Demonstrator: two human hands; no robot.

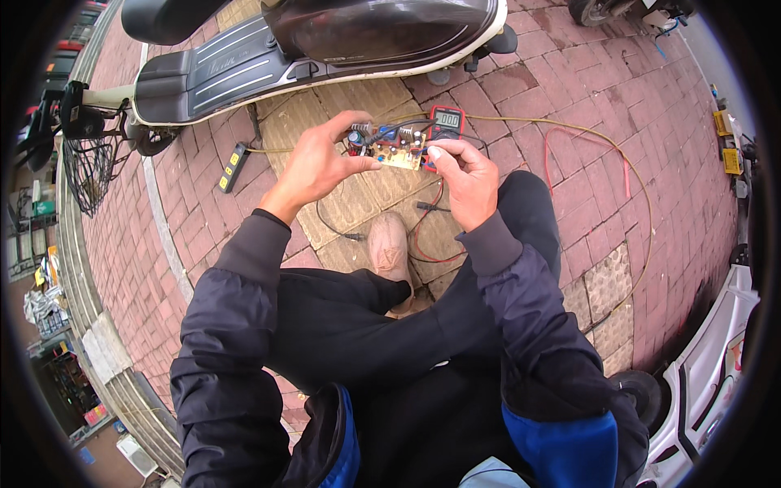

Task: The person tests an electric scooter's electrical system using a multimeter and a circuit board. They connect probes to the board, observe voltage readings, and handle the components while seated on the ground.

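A circuit board (pixel 396 154) is held up in front of me, crowded with capacitors, blue parts and metal heat sinks. My left hand (pixel 316 163) grips its left end between thumb and fingers. The thumb and forefinger of my right hand (pixel 465 175) are pinched at the board's right edge; whether a thin probe is also between them I cannot tell. Just behind the board lies a red multimeter (pixel 448 116) with its display lit, partly covered by the board and my right hand. Dark wires loop over the board's top side.
A parked electric scooter (pixel 268 69) stands across the far side. Left on the paving is a black-and-yellow power strip (pixel 233 167), its yellow cord (pixel 602 132) curving round to the right. A loose black plug (pixel 355 237) lies near my shoe (pixel 389 248). A white vehicle (pixel 704 370) stands lower right.
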